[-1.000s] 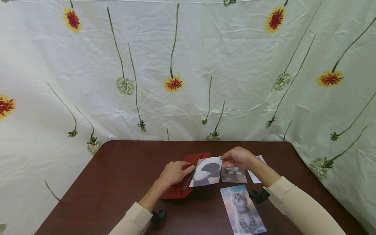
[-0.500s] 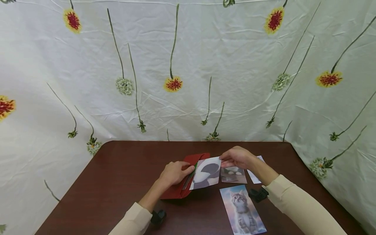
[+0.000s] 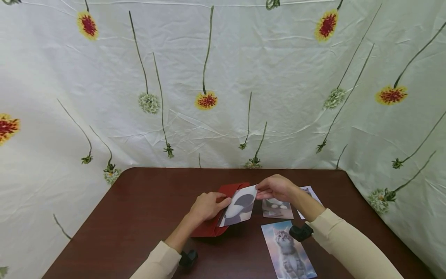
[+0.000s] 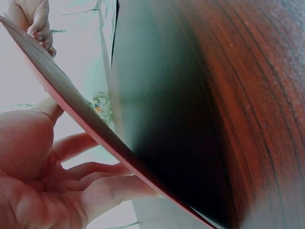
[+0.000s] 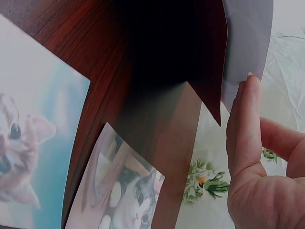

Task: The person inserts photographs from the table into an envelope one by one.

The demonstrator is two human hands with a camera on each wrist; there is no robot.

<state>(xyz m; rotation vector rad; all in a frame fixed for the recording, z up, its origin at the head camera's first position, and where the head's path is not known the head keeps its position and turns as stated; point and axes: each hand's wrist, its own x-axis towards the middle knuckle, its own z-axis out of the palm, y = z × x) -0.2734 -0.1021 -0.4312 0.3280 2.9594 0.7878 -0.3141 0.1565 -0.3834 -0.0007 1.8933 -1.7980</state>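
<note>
In the head view my left hand holds a red envelope tilted up off the table, thumb on the near side at its opening. The left wrist view shows the envelope edge-on with fingers behind it. My right hand pinches the upper right corner of a photo print with a grey and white picture. That print's left edge lies at the envelope's opening; how far it is inside cannot be told. In the right wrist view the print's pale back rises beside the fingers.
A kitten photo lies nearest me on the dark brown table. Behind it lies a cat photo, and another print is partly covered by the right forearm. A flowered cloth hangs behind the table.
My right hand has moved left with the photo print, bringing it further over the envelope's opening. The left hand and envelope have stayed nearly still.
</note>
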